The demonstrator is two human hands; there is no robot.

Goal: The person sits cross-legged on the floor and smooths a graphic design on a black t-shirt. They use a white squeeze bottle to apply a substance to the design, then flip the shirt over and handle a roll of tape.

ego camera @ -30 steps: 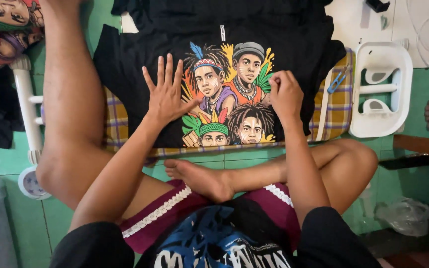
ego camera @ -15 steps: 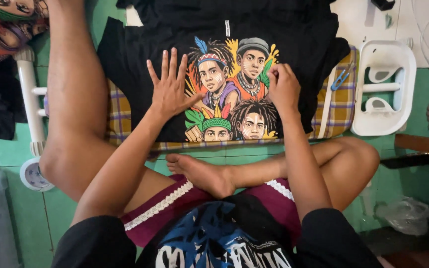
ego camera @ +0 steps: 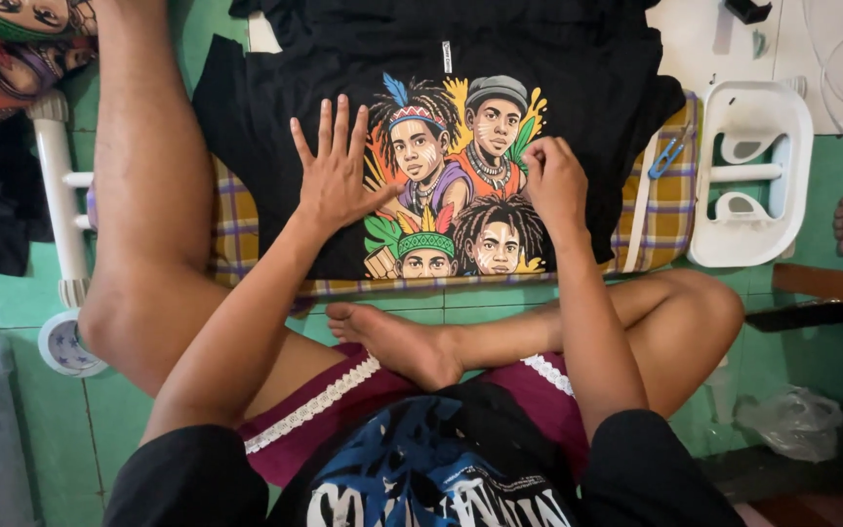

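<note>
Green tiled floor (ego camera: 12,293) | white tray (ego camera: 751,176): seemingly empty | hands on black T-shirt (ego camera: 558,59)

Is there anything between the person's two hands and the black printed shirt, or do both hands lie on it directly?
Nothing visible stands between. The left hand lies flat with spread fingers on the black shirt, beside the colourful print. The right hand rests curled on the print's right edge.

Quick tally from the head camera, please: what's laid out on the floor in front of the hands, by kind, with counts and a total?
Black printed T-shirt under left hand and right hand: 1
Plaid cloth beneath it: 1
White plastic frames, one at the left, one at the right: 2
Blue-handled snips: 1
Total: 5
</note>
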